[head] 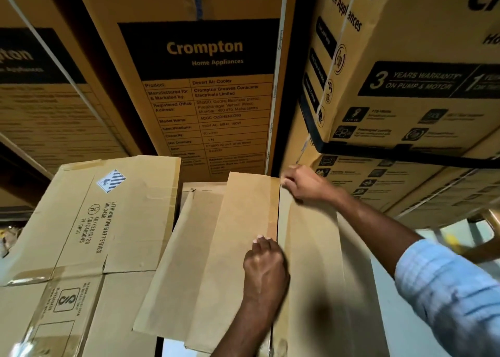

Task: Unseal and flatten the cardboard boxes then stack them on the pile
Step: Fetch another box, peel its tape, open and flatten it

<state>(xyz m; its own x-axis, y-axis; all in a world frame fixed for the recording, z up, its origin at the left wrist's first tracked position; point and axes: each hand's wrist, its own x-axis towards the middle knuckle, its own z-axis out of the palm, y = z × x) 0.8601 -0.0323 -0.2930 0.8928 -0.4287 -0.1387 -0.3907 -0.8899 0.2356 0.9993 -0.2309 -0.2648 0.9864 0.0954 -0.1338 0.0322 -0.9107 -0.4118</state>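
Light, stiff box [243, 248] with slick tape [271, 221]: right hand [303, 185] fingers pinch the tape's far end; left hand [266, 262] fingers curl on the flap, grip unclear

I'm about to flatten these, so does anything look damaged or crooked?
Yes. The lithium battery box on the left has a crumpled top corner and wrinkled tape. Beside it, the plain box's flaps lie fanned and askew left of its taped seam.

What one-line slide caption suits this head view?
Right hand grips the far end of a cardboard box's taped seam; left hand rests nearer.
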